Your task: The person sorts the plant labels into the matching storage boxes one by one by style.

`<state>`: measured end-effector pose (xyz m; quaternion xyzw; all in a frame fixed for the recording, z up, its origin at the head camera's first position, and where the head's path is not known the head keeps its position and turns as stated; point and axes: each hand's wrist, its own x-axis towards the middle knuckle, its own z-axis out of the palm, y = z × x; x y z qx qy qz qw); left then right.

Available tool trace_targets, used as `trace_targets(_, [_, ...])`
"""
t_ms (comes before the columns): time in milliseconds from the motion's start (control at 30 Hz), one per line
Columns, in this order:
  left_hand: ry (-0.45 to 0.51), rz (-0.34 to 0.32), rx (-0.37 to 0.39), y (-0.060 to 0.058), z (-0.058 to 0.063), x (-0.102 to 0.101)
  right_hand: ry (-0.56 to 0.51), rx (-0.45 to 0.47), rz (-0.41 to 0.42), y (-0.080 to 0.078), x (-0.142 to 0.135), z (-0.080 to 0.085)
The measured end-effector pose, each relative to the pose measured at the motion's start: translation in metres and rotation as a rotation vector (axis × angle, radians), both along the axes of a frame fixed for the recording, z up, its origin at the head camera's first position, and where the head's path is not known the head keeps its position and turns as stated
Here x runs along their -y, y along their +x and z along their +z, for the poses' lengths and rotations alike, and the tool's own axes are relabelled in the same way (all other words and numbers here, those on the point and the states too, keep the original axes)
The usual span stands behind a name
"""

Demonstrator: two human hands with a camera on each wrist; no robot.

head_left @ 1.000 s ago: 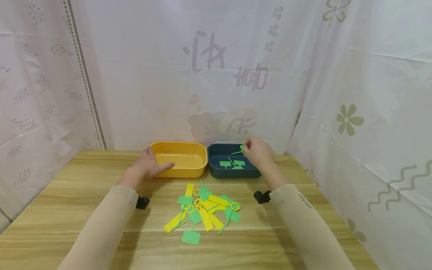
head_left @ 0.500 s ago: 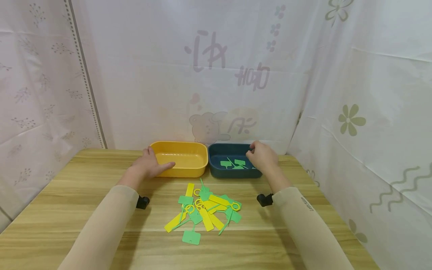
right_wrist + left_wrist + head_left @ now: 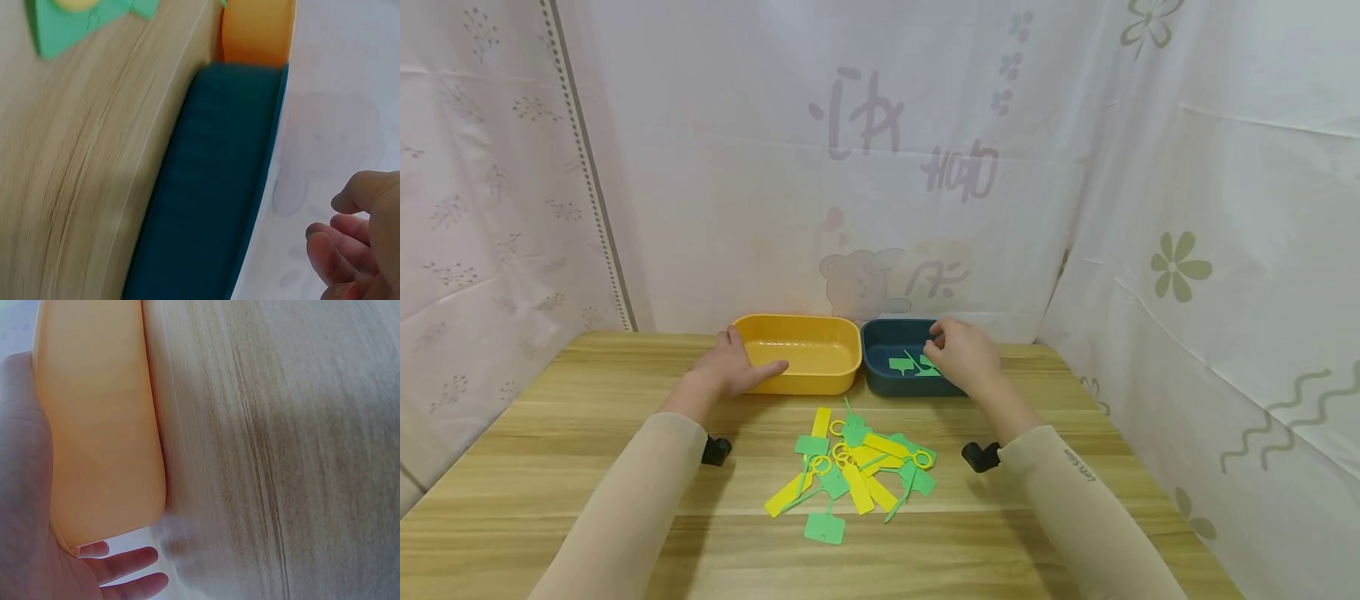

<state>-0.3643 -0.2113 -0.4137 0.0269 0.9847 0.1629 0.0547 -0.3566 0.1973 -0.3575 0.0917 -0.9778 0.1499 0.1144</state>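
My left hand [image 3: 726, 363] rests at the left front corner of the yellow bin [image 3: 842, 383], its thumb over the front rim. In the left wrist view its fingers [image 3: 128, 564] stretch out past the bin's end. My right hand [image 3: 967, 357] hovers over the right part of the dark blue bin [image 3: 887, 385], partly covering it. Thumb and fingers are loosely bent and apart, with nothing between them in the right wrist view. Several green plant tags [image 3: 901, 364] lie inside the blue bin. The yellow bin's visible floor is bare.
In front of the bins lies a mixed, overlapping pile of yellow ring tags [image 3: 859, 487] and green plant tags [image 3: 824, 527] on the wooden table [image 3: 715, 546]. A printed curtain [image 3: 760, 208] hangs close behind the bins, and another [image 3: 1247, 333] at the right.
A second ago my right hand held a green plant tag over the blue bin; it let go, drew right, then came back left and nearer. My left hand has stayed put.
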Motion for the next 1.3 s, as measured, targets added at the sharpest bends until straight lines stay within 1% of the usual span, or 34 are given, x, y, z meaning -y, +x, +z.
trace_targets(300, [-0.017, -0.012, 0.005, -0.001, -0.001, 0.0, -0.003, -0.029, 0.14, 0.019, 0.042, -0.001])
trace_targets(433, [-0.012, -0.012, 0.01, -0.003, -0.003, 0.0, 0.034, -0.052, 0.212, 0.03, 0.065, -0.003])
trace_targets(533, [-0.009, -0.009, 0.012, -0.002, -0.002, 0.0, 0.064, -0.05, 0.274, 0.038, 0.081, -0.006])
trace_targets(667, [-0.004, -0.005, 0.004, 0.0, 0.0, -0.001, 0.095, 0.006, 0.362, 0.046, 0.099, -0.011])
trace_targets(900, [0.002, -0.005, -0.009, 0.003, 0.003, -0.002, 0.238, 0.143, 0.477, 0.054, 0.122, -0.023])
trace_targets(967, [-0.001, -0.008, -0.009, 0.003, 0.003, -0.002, 0.276, 0.18, 0.499, 0.056, 0.127, -0.028])
trace_targets(1133, [-0.001, -0.013, -0.007, 0.005, 0.004, -0.002, 0.371, 0.229, 0.535, 0.059, 0.136, -0.04])
trace_targets(1200, [0.005, -0.011, -0.002, 0.005, 0.005, -0.002, 0.395, 0.248, 0.541, 0.06, 0.139, -0.044])
trace_targets(1300, [0.011, -0.007, 0.008, 0.005, 0.004, -0.001, 0.396, 0.3, 0.547, 0.061, 0.142, -0.048])
